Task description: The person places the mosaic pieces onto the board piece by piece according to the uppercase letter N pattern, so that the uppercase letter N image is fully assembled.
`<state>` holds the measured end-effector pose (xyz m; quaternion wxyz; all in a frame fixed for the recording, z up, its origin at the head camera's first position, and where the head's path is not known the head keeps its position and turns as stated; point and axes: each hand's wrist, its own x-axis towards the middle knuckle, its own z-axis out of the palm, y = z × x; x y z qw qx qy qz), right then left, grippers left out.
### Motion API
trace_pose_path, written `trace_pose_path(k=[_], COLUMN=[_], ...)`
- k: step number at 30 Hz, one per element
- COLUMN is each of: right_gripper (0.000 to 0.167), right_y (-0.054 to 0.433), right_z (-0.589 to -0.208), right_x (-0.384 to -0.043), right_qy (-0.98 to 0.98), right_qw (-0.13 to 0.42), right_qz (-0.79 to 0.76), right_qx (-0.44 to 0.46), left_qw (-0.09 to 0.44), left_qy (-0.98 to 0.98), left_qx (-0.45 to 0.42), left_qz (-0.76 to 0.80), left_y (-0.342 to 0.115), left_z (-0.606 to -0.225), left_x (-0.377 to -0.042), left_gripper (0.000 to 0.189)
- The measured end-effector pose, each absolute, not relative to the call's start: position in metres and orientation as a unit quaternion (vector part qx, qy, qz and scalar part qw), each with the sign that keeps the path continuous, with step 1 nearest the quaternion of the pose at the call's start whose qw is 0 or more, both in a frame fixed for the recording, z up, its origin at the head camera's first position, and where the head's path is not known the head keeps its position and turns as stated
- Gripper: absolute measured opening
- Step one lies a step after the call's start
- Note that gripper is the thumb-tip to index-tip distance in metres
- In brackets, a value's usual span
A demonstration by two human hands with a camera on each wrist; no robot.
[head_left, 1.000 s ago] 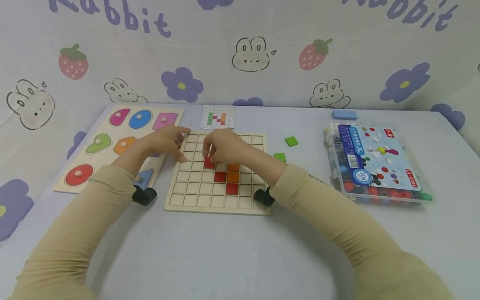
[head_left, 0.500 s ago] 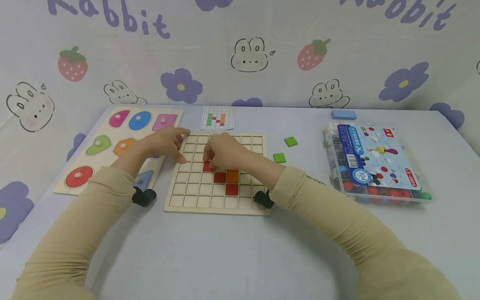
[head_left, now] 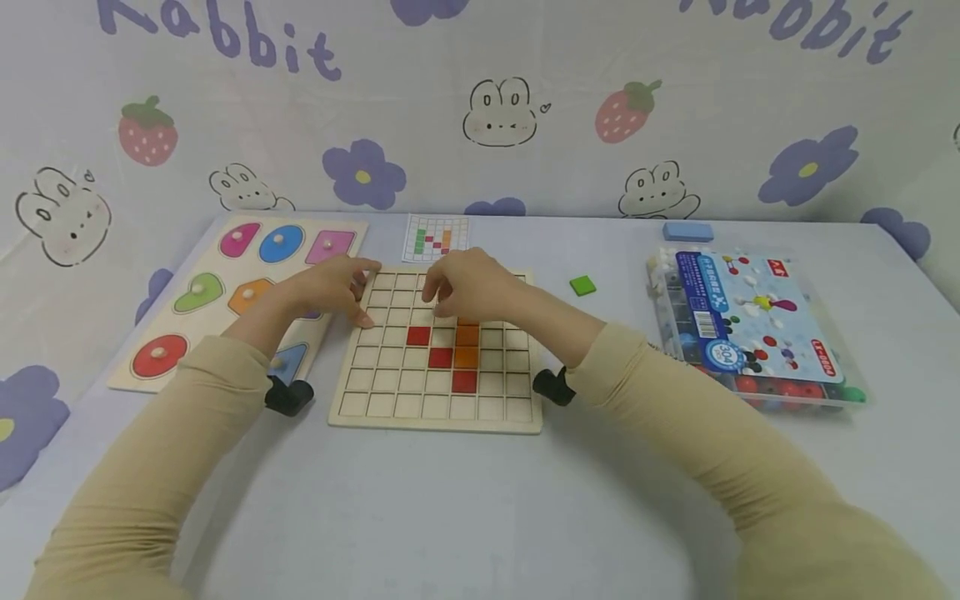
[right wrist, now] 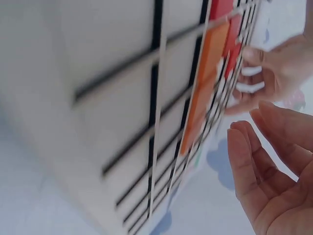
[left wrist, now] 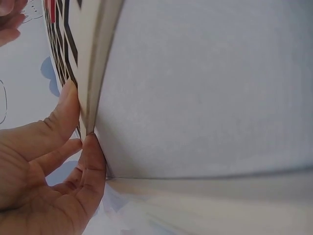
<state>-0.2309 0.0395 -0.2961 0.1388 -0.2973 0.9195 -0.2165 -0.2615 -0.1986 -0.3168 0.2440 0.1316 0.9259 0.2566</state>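
Observation:
My left hand holds the left edge of a wooden grid board; in the left wrist view, its thumb lies against the gridded face and other fingers meet the rim. My right hand hovers over the board's far half. The right wrist view shows that hand's fingers loosely bent, thumb apart, with nothing between them. Red tiles step diagonally down the grid to the right. An orange tile sits beside them in a column whose far end the right hand partly hides.
A pattern card lies behind the board. Right of it is a green tile. A knobbed shape puzzle lies left, close to the board. Farther right are a clear case of coloured balls and a blue block.
My right hand has let go of the red tile at the left of the diagonal and moved up and to the right. Its forearm now covers the nearer green tile's spot. The left hand stays put.

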Motion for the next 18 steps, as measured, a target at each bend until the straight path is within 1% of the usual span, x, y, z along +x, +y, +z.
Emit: trace_pose_path(k=[10,18], right_gripper=[0.023,0.03], right_y=[0.091,0.134], right_z=[-0.271,-0.256], right_x=[-0.243,-0.266], right_qy=[0.933,0.945], right_qw=[0.132,0.146], right_qz=[-0.225,-0.22], right_qx=[-0.248,-0.194], left_qw=[0.243,0.238], left_qy=[0.927,0.93], left_qx=[0.124,0.134], left_qz=[0.258,0.247], left_y=[-0.199,-0.199], left_z=[-0.314,-0.313], left_x=[-0.256,-0.255], left_gripper=[0.093,0.093])
